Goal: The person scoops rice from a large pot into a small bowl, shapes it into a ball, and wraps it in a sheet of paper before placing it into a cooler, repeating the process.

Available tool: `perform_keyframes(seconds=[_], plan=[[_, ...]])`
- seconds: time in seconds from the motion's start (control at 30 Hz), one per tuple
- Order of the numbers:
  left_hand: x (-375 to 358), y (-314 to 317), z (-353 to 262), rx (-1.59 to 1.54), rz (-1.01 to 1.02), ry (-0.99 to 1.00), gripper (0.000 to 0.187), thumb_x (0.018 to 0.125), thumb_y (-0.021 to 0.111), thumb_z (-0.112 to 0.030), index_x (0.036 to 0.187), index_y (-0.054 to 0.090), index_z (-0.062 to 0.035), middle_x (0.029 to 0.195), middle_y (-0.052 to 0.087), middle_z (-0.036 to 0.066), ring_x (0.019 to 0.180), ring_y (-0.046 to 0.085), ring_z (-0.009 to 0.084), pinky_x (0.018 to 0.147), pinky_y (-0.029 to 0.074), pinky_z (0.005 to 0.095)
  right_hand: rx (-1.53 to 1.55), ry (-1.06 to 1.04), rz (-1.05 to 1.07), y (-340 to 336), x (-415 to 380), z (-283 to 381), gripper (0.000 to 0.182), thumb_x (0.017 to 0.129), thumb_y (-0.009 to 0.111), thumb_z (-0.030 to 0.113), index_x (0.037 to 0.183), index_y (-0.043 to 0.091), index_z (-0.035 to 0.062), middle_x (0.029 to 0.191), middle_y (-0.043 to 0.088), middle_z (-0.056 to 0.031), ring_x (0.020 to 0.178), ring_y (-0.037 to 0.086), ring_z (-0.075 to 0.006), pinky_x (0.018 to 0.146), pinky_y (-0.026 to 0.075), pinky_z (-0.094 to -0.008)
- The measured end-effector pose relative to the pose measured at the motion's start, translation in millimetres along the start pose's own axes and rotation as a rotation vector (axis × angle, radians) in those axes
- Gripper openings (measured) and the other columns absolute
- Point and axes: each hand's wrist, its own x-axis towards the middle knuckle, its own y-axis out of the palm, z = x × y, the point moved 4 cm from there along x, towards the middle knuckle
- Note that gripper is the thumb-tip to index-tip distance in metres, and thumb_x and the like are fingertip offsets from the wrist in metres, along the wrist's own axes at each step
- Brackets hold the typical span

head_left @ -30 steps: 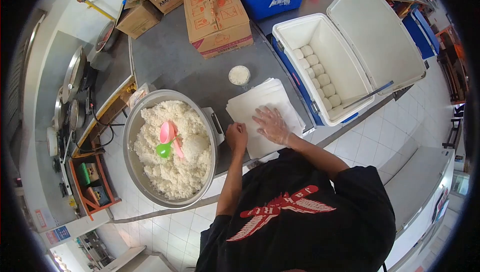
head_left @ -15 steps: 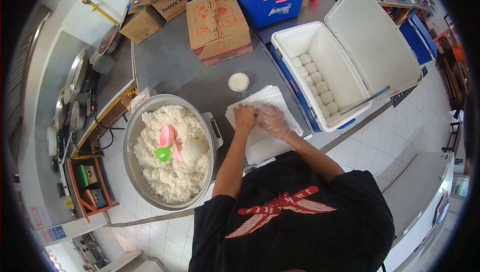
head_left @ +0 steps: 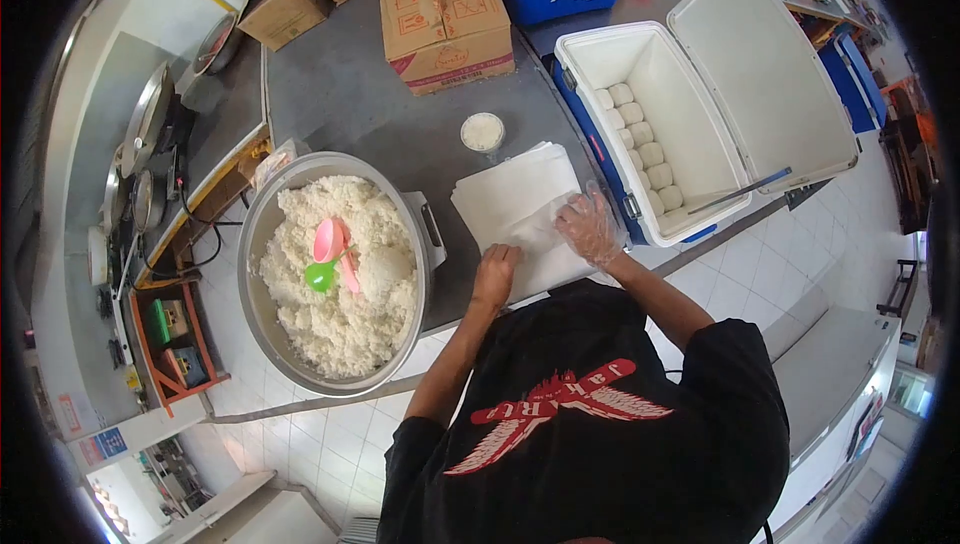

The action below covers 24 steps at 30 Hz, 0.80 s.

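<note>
My left hand [head_left: 497, 272] rests at the seven o'clock edge of the paper [head_left: 515, 189], fingers curled in close together; I cannot tell whether they pinch a sheet. My right hand [head_left: 592, 228], in a clear glove, is at the stack's three o'clock side, fingers bent down onto it, and whether thumb and fingertips close on a sheet I cannot tell. From the paper, the cup [head_left: 483, 150] sits near at eleven o'clock, the pot [head_left: 248, 274] of rice [head_left: 320, 344] at eight, and the open cooler [head_left: 690, 109] at two.
</note>
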Motion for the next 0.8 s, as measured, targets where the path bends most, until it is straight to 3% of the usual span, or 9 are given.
perform_keyframes(seconds=[0.17, 0.27, 0.37, 0.47, 0.57, 0.67, 0.77, 0.8], plan=[[-9, 4, 10, 0.000, 0.021, -0.016, 0.021, 0.079, 0.065, 0.000, 0.100, 0.070, 0.0001, 0.095, 0.067, 0.016, 0.095, 0.064, 0.0352, 0.086, 0.053, 0.0455, 0.178, -0.015, 0.015, 41, -27, -13, 0.009, 0.081, 0.068, 0.022, 0.089, 0.072, 0.0196, 0.095, 0.062, 0.0000, 0.106, 0.057, -0.0252, 0.106, 0.038, -0.0572], [-7, 6, 13, -0.002, 0.014, -0.039, 0.020, 0.079, 0.066, 0.001, 0.099, 0.070, 0.0000, 0.095, 0.067, 0.015, 0.095, 0.063, 0.0352, 0.087, 0.053, 0.0456, 0.094, 0.052, -0.040, 25, -19, -8, 0.010, 0.080, 0.066, 0.021, 0.089, 0.071, 0.0186, 0.095, 0.063, 0.0006, 0.101, 0.058, -0.0246, 0.102, 0.042, -0.0507], [-7, 4, 13, 0.013, 0.015, -0.033, 0.018, 0.080, 0.066, 0.000, 0.097, 0.070, -0.0002, 0.094, 0.067, 0.015, 0.095, 0.063, 0.0355, 0.087, 0.053, 0.0455, 0.277, -0.058, -0.094, 23, -14, -11, 0.012, 0.083, 0.062, 0.019, 0.090, 0.071, 0.0165, 0.087, 0.062, -0.0017, 0.094, 0.060, -0.0244, 0.089, 0.048, -0.0432], [-2, 6, 13, 0.036, 0.057, -0.015, 0.016, 0.080, 0.067, -0.001, 0.095, 0.070, 0.0000, 0.095, 0.067, 0.015, 0.096, 0.064, 0.0358, 0.086, 0.054, 0.0455, 0.337, -0.135, -0.007, 46, -25, -17, 0.010, 0.084, 0.063, 0.020, 0.089, 0.070, 0.0151, 0.087, 0.063, -0.0022, 0.092, 0.060, -0.0261, 0.085, 0.050, -0.0425], [3, 20, 16, 0.034, 0.100, -0.045, 0.015, 0.080, 0.065, -0.002, 0.094, 0.070, 0.0005, 0.098, 0.066, 0.016, 0.097, 0.063, 0.0365, 0.089, 0.053, 0.0453, 0.291, -0.053, 0.113, 59, -26, -7, 0.012, 0.085, 0.063, 0.018, 0.092, 0.070, 0.0124, 0.092, 0.063, -0.0047, 0.096, 0.060, -0.0291, 0.088, 0.049, -0.0452], [4, 27, 14, -0.053, 0.101, -0.086, 0.015, 0.079, 0.064, -0.003, 0.093, 0.069, 0.0010, 0.100, 0.064, 0.018, 0.101, 0.060, 0.0374, 0.093, 0.051, 0.0450, 0.322, -0.042, 0.266, 51, -25, -1, 0.016, 0.087, 0.062, 0.017, 0.098, 0.067, 0.0057, 0.096, 0.063, -0.0121, 0.097, 0.059, -0.0325, 0.090, 0.048, -0.0460], [-2, 15, 1, -0.083, 0.054, -0.064, 0.017, 0.076, 0.069, -0.007, 0.090, 0.068, 0.0028, 0.105, 0.063, 0.020, 0.103, 0.059, 0.0384, 0.094, 0.050, 0.0456, 0.446, -0.128, 0.207, 21, -20, 0, 0.021, 0.088, 0.062, 0.021, 0.099, 0.064, 0.0030, 0.093, 0.060, -0.0163, 0.098, 0.057, -0.0357, 0.093, 0.046, -0.0479], [-2, 14, -4, -0.065, 0.051, -0.068, 0.019, 0.074, 0.071, -0.008, 0.089, 0.068, 0.0034, 0.107, 0.062, 0.020, 0.104, 0.058, 0.0383, 0.095, 0.050, 0.0454, 0.456, -0.106, 0.361, 25, -19, 1, 0.027, 0.087, 0.065, 0.024, 0.102, 0.063, 0.0014, 0.103, 0.058, -0.0186, 0.100, 0.055, -0.0384, 0.096, 0.045, -0.0498]])
